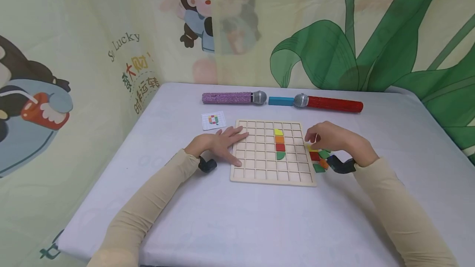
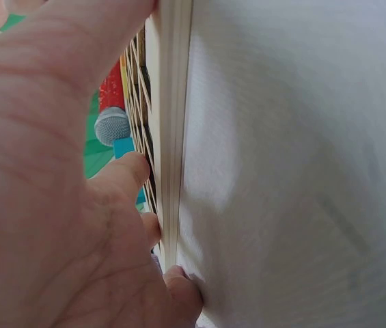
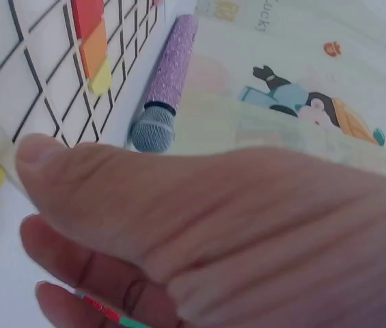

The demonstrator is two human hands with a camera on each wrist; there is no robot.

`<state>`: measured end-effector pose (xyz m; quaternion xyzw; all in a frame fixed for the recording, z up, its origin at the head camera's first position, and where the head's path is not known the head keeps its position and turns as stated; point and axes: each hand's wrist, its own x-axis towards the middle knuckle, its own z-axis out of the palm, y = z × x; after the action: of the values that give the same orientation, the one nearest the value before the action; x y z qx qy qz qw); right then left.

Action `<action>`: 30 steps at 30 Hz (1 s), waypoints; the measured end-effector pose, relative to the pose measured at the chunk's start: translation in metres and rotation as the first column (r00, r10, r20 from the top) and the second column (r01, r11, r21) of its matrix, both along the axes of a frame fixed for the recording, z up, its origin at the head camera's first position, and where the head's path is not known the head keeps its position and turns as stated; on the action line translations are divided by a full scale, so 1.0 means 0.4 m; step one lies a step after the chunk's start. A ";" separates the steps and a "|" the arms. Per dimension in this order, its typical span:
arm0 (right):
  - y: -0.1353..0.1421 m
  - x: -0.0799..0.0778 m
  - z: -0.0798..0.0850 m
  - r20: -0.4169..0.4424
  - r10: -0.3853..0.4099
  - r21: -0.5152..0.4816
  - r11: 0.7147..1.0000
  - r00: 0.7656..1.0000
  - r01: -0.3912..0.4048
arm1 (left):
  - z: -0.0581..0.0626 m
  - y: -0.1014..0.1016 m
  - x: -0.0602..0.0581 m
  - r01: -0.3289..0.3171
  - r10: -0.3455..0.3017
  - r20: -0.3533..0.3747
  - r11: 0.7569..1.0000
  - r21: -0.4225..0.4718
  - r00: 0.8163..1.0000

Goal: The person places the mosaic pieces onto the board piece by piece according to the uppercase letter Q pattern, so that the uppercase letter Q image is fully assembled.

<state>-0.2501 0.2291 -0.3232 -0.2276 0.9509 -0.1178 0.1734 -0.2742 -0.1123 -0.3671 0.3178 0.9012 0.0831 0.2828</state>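
The left hand's grip (image 1: 222,144) was spread on the left edge of the board (image 1: 272,183), which lay on the counter (image 1: 222,217). In it ran four tiles (image 1: 280,147): yellow, orange, red, green. Over loose tiles (image 1: 314,156) by its right edge hung the right hand's grip (image 1: 328,135), bent, thumb parted from fingers (image 3: 52,249). Beyond lay a card (image 1: 213,120), purple mic (image 1: 227,98), blue block (image 1: 281,101) and red mic (image 1: 334,104).

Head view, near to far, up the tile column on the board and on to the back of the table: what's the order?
Green rounded tile → red tile → orange tile → yellow tile → blue block.
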 end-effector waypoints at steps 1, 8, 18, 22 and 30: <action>0.006 -0.001 0.003 0.010 -0.010 0.011 1.000 1.000 0.010 | 0.000 -0.001 0.000 -0.001 0.001 0.001 1.000 0.001 1.000; 0.018 -0.010 -0.004 0.121 -0.115 0.093 0.990 0.986 0.104 | -0.004 -0.005 -0.001 -0.001 0.001 -0.003 1.000 0.017 1.000; 0.018 -0.006 -0.019 0.206 -0.159 0.116 0.984 0.966 0.137 | -0.003 -0.002 -0.003 -0.002 0.002 -0.002 1.000 0.008 1.000; 0.027 -0.004 -0.013 0.203 -0.178 0.129 0.980 0.963 0.154 | -0.003 -0.001 -0.002 -0.005 0.005 -0.001 1.000 0.003 1.000; 0.033 -0.004 -0.010 0.215 -0.181 0.150 0.977 0.960 0.150 | -0.003 -0.002 0.000 -0.007 0.007 0.004 1.000 0.011 1.000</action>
<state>-0.2518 0.2424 -0.3270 -0.1202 0.9462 -0.0941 0.2854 -0.2743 -0.1131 -0.3682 0.3160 0.9012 0.0898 0.2826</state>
